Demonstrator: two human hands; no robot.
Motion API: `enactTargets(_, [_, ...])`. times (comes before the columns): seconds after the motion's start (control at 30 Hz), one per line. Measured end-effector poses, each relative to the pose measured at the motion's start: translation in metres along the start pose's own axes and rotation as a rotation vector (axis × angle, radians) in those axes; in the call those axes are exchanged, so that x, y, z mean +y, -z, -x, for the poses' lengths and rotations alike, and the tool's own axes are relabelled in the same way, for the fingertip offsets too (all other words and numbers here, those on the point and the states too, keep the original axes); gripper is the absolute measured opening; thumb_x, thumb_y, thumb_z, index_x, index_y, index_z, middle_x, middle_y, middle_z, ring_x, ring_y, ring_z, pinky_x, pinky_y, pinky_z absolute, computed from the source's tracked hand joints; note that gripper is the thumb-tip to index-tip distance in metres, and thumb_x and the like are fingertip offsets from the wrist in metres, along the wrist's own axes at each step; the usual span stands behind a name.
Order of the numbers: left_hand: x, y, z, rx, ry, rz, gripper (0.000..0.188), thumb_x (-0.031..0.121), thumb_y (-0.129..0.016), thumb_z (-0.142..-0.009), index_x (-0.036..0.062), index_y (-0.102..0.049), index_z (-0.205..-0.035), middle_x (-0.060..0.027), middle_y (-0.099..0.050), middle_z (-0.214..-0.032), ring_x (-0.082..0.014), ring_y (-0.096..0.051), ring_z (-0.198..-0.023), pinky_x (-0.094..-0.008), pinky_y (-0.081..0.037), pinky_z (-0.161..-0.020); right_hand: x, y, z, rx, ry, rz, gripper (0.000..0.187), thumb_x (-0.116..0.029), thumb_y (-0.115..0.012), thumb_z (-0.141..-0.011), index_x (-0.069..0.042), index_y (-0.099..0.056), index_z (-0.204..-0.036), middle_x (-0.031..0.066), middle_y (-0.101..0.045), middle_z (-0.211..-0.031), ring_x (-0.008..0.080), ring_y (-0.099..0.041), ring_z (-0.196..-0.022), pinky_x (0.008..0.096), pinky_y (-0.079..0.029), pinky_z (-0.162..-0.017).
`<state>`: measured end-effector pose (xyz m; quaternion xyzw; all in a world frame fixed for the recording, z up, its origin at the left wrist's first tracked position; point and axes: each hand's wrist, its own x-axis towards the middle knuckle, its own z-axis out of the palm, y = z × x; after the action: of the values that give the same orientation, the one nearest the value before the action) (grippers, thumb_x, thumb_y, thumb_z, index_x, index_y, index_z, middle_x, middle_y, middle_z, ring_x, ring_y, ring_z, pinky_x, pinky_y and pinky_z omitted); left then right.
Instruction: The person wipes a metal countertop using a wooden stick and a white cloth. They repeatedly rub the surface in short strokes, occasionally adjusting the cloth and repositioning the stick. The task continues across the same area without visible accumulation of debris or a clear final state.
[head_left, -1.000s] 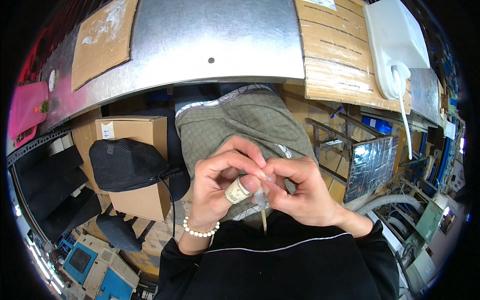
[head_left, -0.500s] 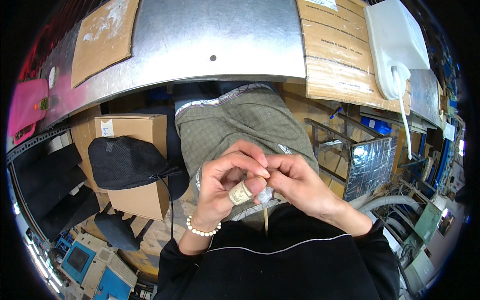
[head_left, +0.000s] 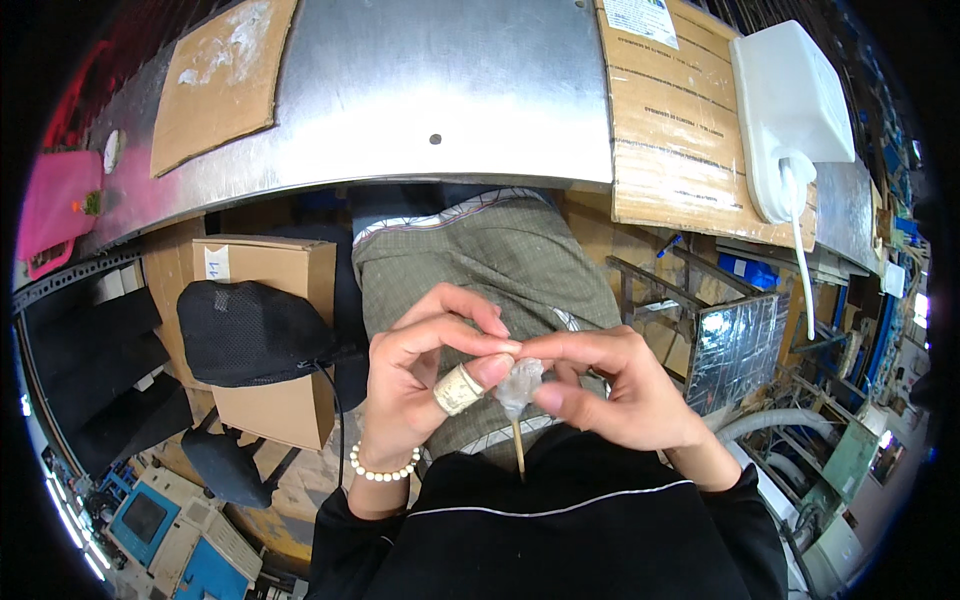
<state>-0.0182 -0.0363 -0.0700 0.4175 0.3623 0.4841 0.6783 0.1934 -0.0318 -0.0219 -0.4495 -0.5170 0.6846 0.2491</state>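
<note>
Translucent, whitish lump [head_left: 519, 386] on a thin stick [head_left: 519, 452] sits between the two hands, above the lap. The left hand [head_left: 425, 372] pinches narrowly at its upper edge, seemingly to steady it; the right hand [head_left: 622, 398] meets those fingertips with its index, thumb spread lower near the lump, and whether it grips I cannot tell. Grey-green cloth [head_left: 480, 260] drapes the lap, perhaps as protection. Beyond are the metal surface [head_left: 450, 90] and white plastic container [head_left: 800, 95]; leftward, a cardboard box [head_left: 268, 412] bearing a black mesh bag [head_left: 250, 335] could hinder that arm.
</note>
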Motion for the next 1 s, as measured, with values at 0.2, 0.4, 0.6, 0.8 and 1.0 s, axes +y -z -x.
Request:
enactTargets(0.2, [-0.002,-0.005,0.001,-0.01,0.025,0.116,0.013,0.0,-0.073,-0.087,0.0008,-0.071,-0.1,-0.0114,-0.061,-0.107,-0.0186,-0.061,-0.101,-0.032,-0.048,-0.092,-0.001,-0.004,-0.008,0.008,0.056,0.121,0.025,-0.009,-0.076,-0.081,-0.005,-0.07,-0.105,0.0055,-0.07,-0.074,0.0095,-0.056,-0.05,0.0254,-0.045,-0.05])
enactTargets(0.4, [-0.007,-0.009,-0.003,0.033,0.076,0.059,0.011,0.003,-0.075,-0.087,0.0005,-0.071,-0.097,-0.0112,-0.063,-0.107,-0.0161,-0.062,-0.099,-0.0295,-0.05,-0.089,-0.006,-0.005,-0.01,0.074,0.075,0.273,0.022,-0.008,-0.076,-0.08,-0.005,-0.07,-0.1,0.0055,-0.068,-0.07,0.0096,-0.056,-0.046,0.0255,-0.044,-0.047])
enactTargets(0.6, [-0.008,-0.009,-0.003,0.078,0.051,-0.002,0.009,0.002,-0.077,-0.085,0.0014,-0.072,-0.092,-0.0106,-0.064,-0.104,-0.0153,-0.063,-0.094,-0.0295,-0.051,-0.086,-0.004,-0.013,-0.01,0.14,0.096,0.373,0.023,-0.008,-0.075,-0.077,-0.003,-0.068,-0.098,0.0093,-0.064,-0.064,0.0152,-0.056,-0.044,0.0293,-0.043,-0.044])
enactTargets(0.8, [-0.012,-0.009,-0.002,0.099,0.049,0.031,0.009,0.002,-0.078,-0.084,0.002,-0.071,-0.091,-0.01,-0.064,-0.103,-0.0145,-0.064,-0.092,-0.0286,-0.052,-0.084,-0.002,-0.015,-0.01,0.162,0.088,0.398,0.026,-0.008,-0.076,-0.076,-0.005,-0.072,-0.101,0.0017,-0.045,-0.05,0.009,-0.042,-0.041,0.027,-0.035,-0.044])
enactTargets(1.0, [-0.014,-0.007,-0.003,0.099,0.043,0.025,0.01,0.0,-0.078,-0.084,0.0019,-0.071,-0.091,-0.0099,-0.063,-0.102,-0.0146,-0.064,-0.092,-0.0286,-0.052,-0.083,-0.007,-0.014,-0.01,0.121,0.065,0.396,0.024,-0.009,-0.074,-0.077,-0.001,-0.067,-0.098,0.0135,-0.062,-0.064,0.0214,-0.059,-0.046,0.0328,-0.046,-0.045])
